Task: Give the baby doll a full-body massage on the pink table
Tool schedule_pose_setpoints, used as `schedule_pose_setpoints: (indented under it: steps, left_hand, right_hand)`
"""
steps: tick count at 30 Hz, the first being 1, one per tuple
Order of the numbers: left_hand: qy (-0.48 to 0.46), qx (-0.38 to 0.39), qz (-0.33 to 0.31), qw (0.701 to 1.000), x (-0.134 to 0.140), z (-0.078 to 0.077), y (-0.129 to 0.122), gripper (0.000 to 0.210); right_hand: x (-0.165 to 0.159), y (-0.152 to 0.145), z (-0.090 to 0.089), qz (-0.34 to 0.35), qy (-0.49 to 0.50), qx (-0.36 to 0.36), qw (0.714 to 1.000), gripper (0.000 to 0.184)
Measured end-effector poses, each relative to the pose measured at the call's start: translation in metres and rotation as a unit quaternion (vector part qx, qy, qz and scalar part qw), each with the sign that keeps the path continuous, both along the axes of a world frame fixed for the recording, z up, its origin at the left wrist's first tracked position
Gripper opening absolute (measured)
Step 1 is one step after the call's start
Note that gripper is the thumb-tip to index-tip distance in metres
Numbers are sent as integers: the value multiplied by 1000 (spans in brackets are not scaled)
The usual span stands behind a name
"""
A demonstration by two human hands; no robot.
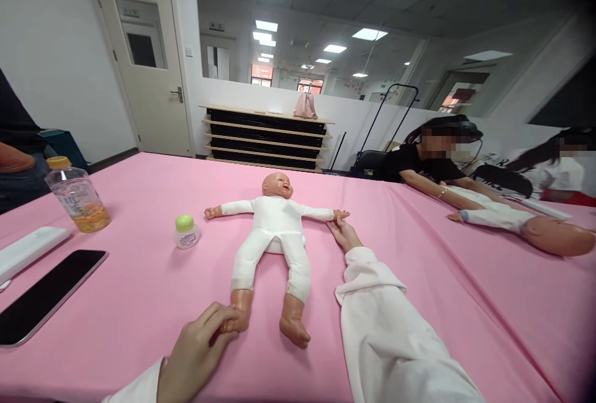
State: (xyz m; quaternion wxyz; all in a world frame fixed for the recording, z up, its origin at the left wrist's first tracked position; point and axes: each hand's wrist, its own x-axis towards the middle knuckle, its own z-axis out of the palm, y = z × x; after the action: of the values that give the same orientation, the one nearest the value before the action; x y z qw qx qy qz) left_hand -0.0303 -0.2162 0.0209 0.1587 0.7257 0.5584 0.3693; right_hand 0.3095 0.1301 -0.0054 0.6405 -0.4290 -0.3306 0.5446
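Observation:
A baby doll [278, 220] with a white cloth body lies on its back on the pink-covered table, head away from me, arms spread and legs towards me. My left hand [198, 341] is closed around its foot on the left side of the view, fingers over the top and thumb below. At the doll's hand on the right, my right hand [344, 235] grips with thumb and fingers, the palm partly hidden. A small jar [187, 233] with a green lid stands left of the doll.
On the left are a drink bottle [79, 198], a black phone [49, 297] and a white case [30, 251]. A person [433, 154] at the right leans over another doll [512, 220]. Someone else sits at the far right, and part of a person shows at the left edge.

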Motion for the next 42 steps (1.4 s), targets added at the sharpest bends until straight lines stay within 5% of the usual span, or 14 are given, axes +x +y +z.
schedule_pose_setpoints:
  steps: [3,7,10,12,15,19,21,24,26,28,32,36,38,42]
  left_hand:
    - [-14,48,40,998,-7,10,7,16]
    - [-24,119,99,988,-16,51,33,17]
    - [-31,160,55,985,-5,84,64,25]
    - [-30,170,9,985,11,101,88,31]
    - [27,153,-68,986,41,112,124,34]
    - [198,96,-196,956,75,98,157,22]
    - [234,96,-214,943,85,85,164,19]
    - [226,116,-212,944,91,70,167,20]
    - [216,110,-210,947,89,69,166,23]
    - [199,89,-210,953,84,74,164,24]
    - [93,66,-217,969,57,99,141,25]
    - [18,80,-128,988,16,113,81,20]
    - [7,72,-51,996,0,101,48,16]
    - [-20,5,-4,1000,-8,43,6,13]
  right_hand:
    - [-7,-2,14,-22,-36,8,999,23]
    - [-35,2,57,-44,-123,117,984,32]
    - [-76,1,93,7,-246,224,943,34]
    - [-105,-3,110,83,-362,269,889,29]
    - [-141,-9,119,201,-539,293,764,25]
    - [-162,-6,113,241,-695,305,606,15]
    - [-165,-2,109,250,-721,315,565,13]
    - [-167,1,105,255,-731,328,541,14]
    - [-168,2,104,255,-727,324,548,14]
    - [-167,2,104,252,-698,310,595,12]
    - [-141,4,103,191,-495,242,813,20]
    - [-79,4,81,84,-264,159,948,32]
    - [-48,2,61,42,-71,97,992,28]
    - [-14,-4,21,-14,73,13,997,22]
